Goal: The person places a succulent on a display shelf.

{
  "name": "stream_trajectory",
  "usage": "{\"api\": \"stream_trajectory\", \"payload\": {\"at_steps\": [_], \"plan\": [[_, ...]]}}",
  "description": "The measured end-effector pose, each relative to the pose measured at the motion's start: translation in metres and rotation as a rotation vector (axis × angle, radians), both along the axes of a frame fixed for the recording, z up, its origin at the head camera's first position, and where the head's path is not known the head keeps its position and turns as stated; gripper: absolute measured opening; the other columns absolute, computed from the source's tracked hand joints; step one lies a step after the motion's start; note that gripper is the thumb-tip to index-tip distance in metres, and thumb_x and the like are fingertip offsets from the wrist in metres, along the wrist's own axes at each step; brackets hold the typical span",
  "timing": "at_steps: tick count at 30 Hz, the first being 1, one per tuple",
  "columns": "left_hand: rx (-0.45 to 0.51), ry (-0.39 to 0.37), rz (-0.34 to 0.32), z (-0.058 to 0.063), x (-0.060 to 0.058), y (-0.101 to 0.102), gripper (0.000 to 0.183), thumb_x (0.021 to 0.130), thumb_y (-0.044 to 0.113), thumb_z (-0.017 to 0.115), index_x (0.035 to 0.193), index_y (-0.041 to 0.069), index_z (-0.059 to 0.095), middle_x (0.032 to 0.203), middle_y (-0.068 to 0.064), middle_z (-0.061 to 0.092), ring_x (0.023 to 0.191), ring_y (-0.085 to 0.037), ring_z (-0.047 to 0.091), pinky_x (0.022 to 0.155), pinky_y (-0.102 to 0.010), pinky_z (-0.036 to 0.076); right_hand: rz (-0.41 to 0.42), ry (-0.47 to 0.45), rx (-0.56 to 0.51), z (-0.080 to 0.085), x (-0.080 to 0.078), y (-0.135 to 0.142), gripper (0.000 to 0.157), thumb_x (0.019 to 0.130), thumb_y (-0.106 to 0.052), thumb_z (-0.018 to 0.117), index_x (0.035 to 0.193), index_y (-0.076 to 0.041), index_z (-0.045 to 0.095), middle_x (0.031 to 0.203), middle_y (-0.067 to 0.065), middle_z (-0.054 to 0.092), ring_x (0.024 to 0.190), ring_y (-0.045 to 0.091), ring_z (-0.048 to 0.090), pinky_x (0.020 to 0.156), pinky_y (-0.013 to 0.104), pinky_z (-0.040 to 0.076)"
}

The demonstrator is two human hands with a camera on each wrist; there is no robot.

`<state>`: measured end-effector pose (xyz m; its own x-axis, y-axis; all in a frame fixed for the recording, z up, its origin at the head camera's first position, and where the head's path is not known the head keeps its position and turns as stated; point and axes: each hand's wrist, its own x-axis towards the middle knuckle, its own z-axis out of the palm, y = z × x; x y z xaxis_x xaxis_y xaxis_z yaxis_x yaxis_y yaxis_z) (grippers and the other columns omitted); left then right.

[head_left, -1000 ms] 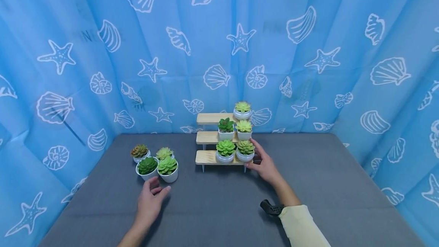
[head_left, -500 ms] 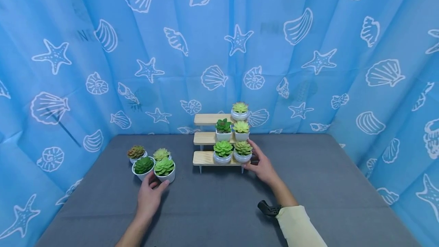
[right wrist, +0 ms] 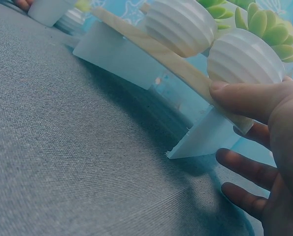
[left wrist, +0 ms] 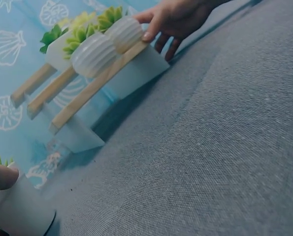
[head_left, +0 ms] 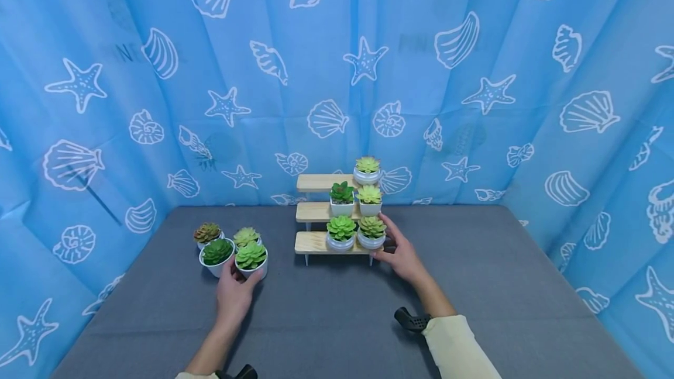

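Note:
My left hand [head_left: 234, 296] grips a white round pot with a bright green succulent [head_left: 251, 256], thumb on its right side and fingers on its left. Close around it stand a dark green succulent [head_left: 217, 252], a reddish-brown one [head_left: 207, 231] and a pale green one [head_left: 246, 237], all in white pots. My right hand [head_left: 406, 257] holds the right end of a three-tier wooden plant stand [head_left: 310, 243]. Its thumb [right wrist: 235, 96] lies at the lowest shelf's front edge, beside a ribbed white pot [right wrist: 244, 59], while the lower fingers are spread past the shelf's end.
Several potted succulents stand on the stand's right half: one on the top shelf [head_left: 321, 182], two on the middle shelf [head_left: 313, 212], two on the bottom. A grey cloth [head_left: 326, 320] covers the table. A blue shell-print curtain [head_left: 337, 75] hangs behind.
My left hand has moved forward to the bright green succulent's pot and closed its thumb and fingers on it. The right hand stays at the stand. The head view has shifted slightly.

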<state>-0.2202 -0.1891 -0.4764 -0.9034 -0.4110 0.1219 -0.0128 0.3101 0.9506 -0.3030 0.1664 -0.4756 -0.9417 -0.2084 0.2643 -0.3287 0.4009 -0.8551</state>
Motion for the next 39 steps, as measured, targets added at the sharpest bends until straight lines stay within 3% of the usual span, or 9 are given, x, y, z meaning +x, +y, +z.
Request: {"api": "stream_trajectory", "payload": {"at_steps": [16, 23, 31, 34, 39], "plan": [[-0.041, -0.041, 0.060, 0.002, -0.007, 0.007, 0.079, 0.070, 0.032, 0.070, 0.132, 0.010, 0.027, 0.127, -0.016, 0.038, 0.113, -0.028, 0.038, 0.090, -0.043, 0.032, 0.010, -0.006, -0.013, 0.002, 0.001, 0.000, 0.083, 0.069, -0.026, 0.072, 0.133, -0.040, 0.021, 0.127, 0.007, 0.042, 0.105, 0.027, 0.046, 0.081, 0.048, 0.040], [-0.042, -0.010, 0.043, 0.001, -0.006, 0.008, 0.077, 0.068, 0.027, 0.073, 0.130, 0.008, 0.031, 0.125, -0.015, 0.039, 0.109, -0.027, 0.040, 0.087, -0.041, 0.034, 0.032, -0.047, -0.053, 0.028, 0.019, -0.007, 0.081, 0.072, -0.012, 0.070, 0.136, -0.026, 0.023, 0.127, 0.016, 0.040, 0.106, 0.036, 0.043, 0.083, 0.055, 0.035], [-0.038, 0.015, 0.053, 0.003, -0.007, 0.018, 0.076, 0.067, 0.027, 0.074, 0.128, 0.010, 0.033, 0.124, -0.012, 0.040, 0.107, -0.026, 0.041, 0.087, -0.041, 0.034, 0.028, -0.037, -0.032, 0.031, 0.021, -0.007, 0.080, 0.073, -0.013, 0.069, 0.137, -0.024, 0.022, 0.128, 0.017, 0.039, 0.106, 0.036, 0.044, 0.082, 0.054, 0.036], [-0.061, 0.018, 0.059, -0.003, -0.015, 0.019, 0.080, 0.065, 0.038, 0.073, 0.129, 0.012, 0.033, 0.123, -0.011, 0.041, 0.106, -0.025, 0.042, 0.086, -0.042, 0.034, 0.030, -0.043, -0.044, 0.028, 0.018, -0.006, 0.081, 0.072, -0.013, 0.070, 0.136, -0.025, 0.023, 0.127, 0.016, 0.040, 0.105, 0.036, 0.044, 0.082, 0.055, 0.036], [-0.111, 0.067, 0.048, -0.025, -0.033, 0.019, 0.086, 0.059, 0.055, 0.069, 0.129, 0.021, 0.033, 0.121, -0.006, 0.043, 0.106, -0.023, 0.043, 0.085, -0.042, 0.037, 0.032, -0.032, -0.030, 0.014, 0.008, -0.002, 0.083, 0.070, -0.023, 0.072, 0.136, -0.033, 0.022, 0.127, 0.014, 0.041, 0.106, 0.033, 0.045, 0.081, 0.050, 0.039]]}}
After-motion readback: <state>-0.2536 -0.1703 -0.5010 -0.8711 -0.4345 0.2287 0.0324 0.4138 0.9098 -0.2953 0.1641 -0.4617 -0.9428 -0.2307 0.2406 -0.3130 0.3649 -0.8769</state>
